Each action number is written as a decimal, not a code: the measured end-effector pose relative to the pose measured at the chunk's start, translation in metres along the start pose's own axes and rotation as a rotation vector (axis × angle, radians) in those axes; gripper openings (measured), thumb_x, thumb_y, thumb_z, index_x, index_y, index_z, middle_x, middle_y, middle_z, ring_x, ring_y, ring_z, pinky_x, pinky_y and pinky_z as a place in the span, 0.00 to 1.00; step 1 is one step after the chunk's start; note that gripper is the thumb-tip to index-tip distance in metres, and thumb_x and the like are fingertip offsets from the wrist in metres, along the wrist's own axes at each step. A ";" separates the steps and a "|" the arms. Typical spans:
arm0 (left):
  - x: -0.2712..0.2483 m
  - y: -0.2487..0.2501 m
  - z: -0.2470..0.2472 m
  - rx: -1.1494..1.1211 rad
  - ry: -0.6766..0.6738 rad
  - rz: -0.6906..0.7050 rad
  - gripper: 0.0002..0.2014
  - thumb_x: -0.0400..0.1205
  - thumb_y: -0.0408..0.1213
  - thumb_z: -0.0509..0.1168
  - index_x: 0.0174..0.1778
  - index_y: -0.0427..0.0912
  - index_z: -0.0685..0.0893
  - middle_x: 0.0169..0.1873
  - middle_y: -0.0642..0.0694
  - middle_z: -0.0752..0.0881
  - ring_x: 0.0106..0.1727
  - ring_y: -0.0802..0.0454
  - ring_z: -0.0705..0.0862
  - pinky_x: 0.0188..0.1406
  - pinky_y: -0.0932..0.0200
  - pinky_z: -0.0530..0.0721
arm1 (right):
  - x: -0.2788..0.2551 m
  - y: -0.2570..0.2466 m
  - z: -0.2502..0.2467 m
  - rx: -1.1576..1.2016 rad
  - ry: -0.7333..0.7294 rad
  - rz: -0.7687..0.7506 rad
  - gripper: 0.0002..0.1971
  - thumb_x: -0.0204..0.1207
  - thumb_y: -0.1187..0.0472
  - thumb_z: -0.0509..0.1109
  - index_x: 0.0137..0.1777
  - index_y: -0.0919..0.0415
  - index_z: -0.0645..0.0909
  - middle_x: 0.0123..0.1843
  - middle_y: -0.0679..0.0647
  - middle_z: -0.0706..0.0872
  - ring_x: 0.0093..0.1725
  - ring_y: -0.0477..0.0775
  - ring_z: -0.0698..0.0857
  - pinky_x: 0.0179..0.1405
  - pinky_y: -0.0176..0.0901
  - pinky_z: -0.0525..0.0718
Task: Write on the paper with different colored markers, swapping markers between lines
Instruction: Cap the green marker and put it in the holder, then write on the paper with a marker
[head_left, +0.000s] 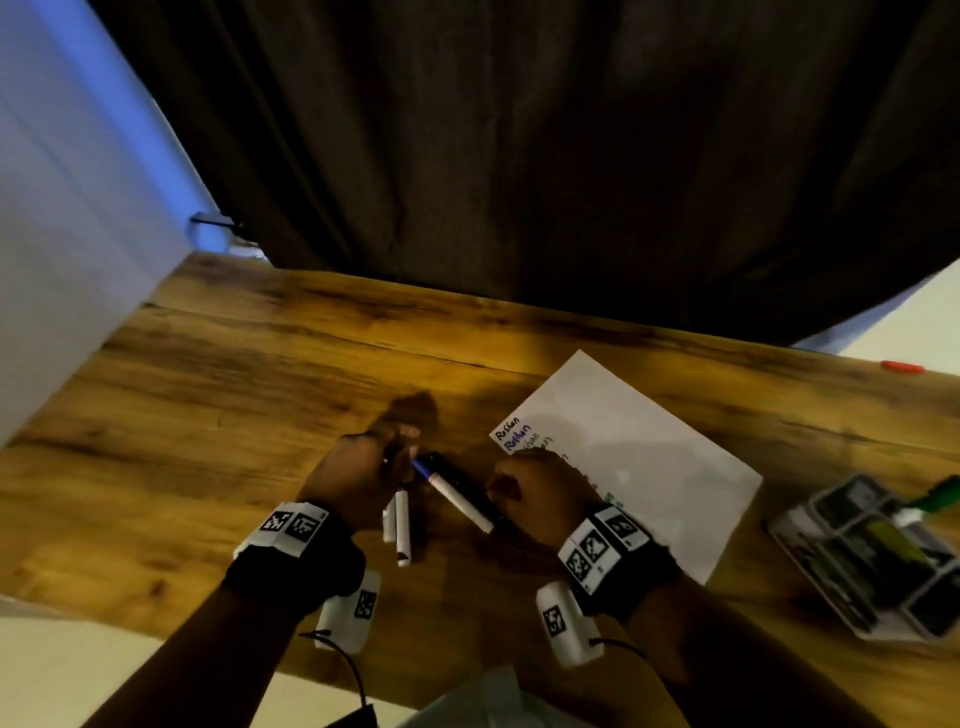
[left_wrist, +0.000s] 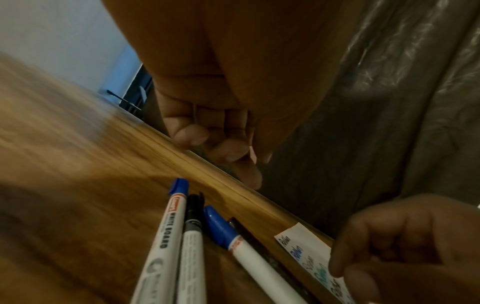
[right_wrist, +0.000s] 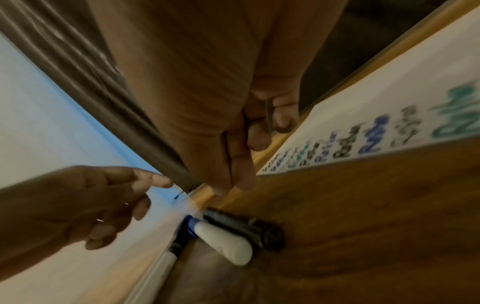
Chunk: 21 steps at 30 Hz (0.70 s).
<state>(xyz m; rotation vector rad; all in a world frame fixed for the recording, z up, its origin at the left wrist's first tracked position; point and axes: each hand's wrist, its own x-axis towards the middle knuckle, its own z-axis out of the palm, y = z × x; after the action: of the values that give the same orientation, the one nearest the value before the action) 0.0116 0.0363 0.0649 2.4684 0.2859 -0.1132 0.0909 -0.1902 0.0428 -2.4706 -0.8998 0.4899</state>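
A white paper with several coloured lines of writing lies right of centre on the wooden table. Left of it lie a blue-capped white marker and a black marker side by side. Two more white markers lie below my left hand. That hand hovers over them with the index finger out and the other fingers loosely curled, holding nothing. My right hand rests curled at the paper's left edge. A thin dark strip shows between its fingers; whether it is a held thing is unclear.
A compartmented plastic tray sits at the right table edge, with a green marker on it. A small red thing lies at the far right edge. A dark curtain hangs behind the table and a white wall stands at the left.
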 end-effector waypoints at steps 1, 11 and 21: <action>-0.001 -0.001 0.000 0.015 0.004 0.007 0.10 0.87 0.41 0.60 0.63 0.54 0.80 0.38 0.54 0.88 0.32 0.64 0.81 0.33 0.71 0.74 | 0.004 -0.001 0.004 0.010 -0.018 0.012 0.06 0.75 0.57 0.74 0.49 0.57 0.86 0.49 0.54 0.91 0.51 0.54 0.87 0.52 0.48 0.86; 0.005 -0.016 -0.009 0.108 -0.021 0.046 0.15 0.88 0.42 0.55 0.58 0.40 0.84 0.44 0.44 0.90 0.43 0.46 0.88 0.39 0.62 0.77 | 0.022 -0.006 0.021 -0.088 -0.019 0.102 0.11 0.72 0.47 0.73 0.46 0.54 0.84 0.49 0.53 0.89 0.51 0.56 0.86 0.50 0.52 0.86; 0.031 0.005 0.002 0.131 -0.042 0.171 0.13 0.87 0.42 0.59 0.64 0.46 0.82 0.50 0.48 0.89 0.48 0.49 0.88 0.46 0.57 0.83 | 0.023 0.000 0.020 -0.336 -0.089 0.231 0.09 0.79 0.58 0.68 0.55 0.61 0.85 0.59 0.59 0.87 0.59 0.61 0.86 0.59 0.53 0.85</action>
<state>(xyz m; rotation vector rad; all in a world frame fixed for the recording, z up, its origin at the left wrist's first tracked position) 0.0434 0.0366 0.0614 2.6044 0.0500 -0.1145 0.0977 -0.1688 0.0228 -2.8999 -0.7867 0.5699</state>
